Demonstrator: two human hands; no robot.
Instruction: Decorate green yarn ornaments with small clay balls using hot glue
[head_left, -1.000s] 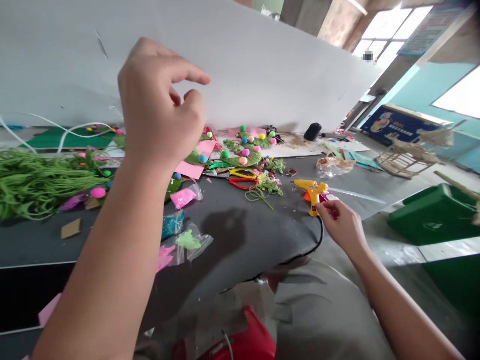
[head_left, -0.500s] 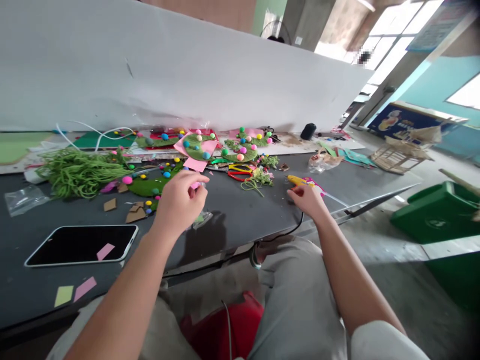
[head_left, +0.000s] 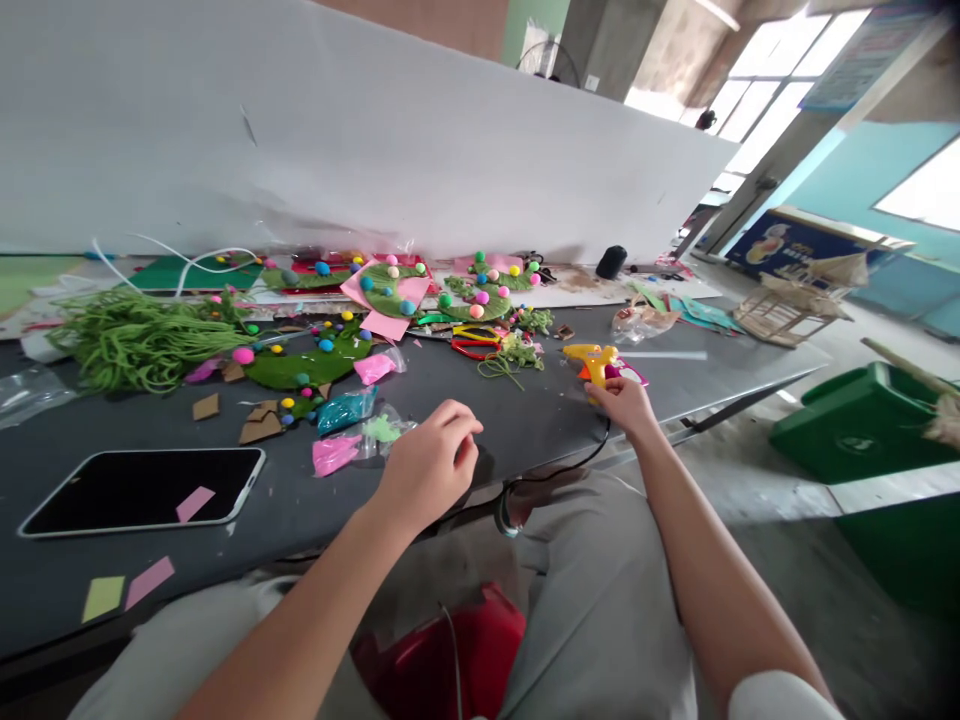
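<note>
My right hand (head_left: 628, 405) grips the handle of a yellow hot glue gun (head_left: 592, 358) whose nozzle points left. A clear glue stick (head_left: 667, 355) sticks out of its back. My left hand (head_left: 435, 455) hovers near the table's front edge with its fingers curled together; whatever they hold, if anything, is hidden. Left of that hand lie small bags of pink (head_left: 336, 455), teal (head_left: 346, 410) and pale green bits (head_left: 382, 428). Behind them rests a green felt leaf (head_left: 300, 368) with coloured pom-poms around it.
A phone (head_left: 142, 490) lies at the left front. Green yarn strands (head_left: 142, 340) are heaped behind it. Red-and-yellow pliers (head_left: 476, 342) and more pom-pom leaves (head_left: 390, 290) lie along the back. A power cord (head_left: 555, 470) hangs over the front edge. Green bins (head_left: 862, 415) stand at the right.
My left hand has moved right and toward me, away from the leaf, uncovering the small bags. My right hand has closed round the glue gun's handle and the gun has tilted up.
</note>
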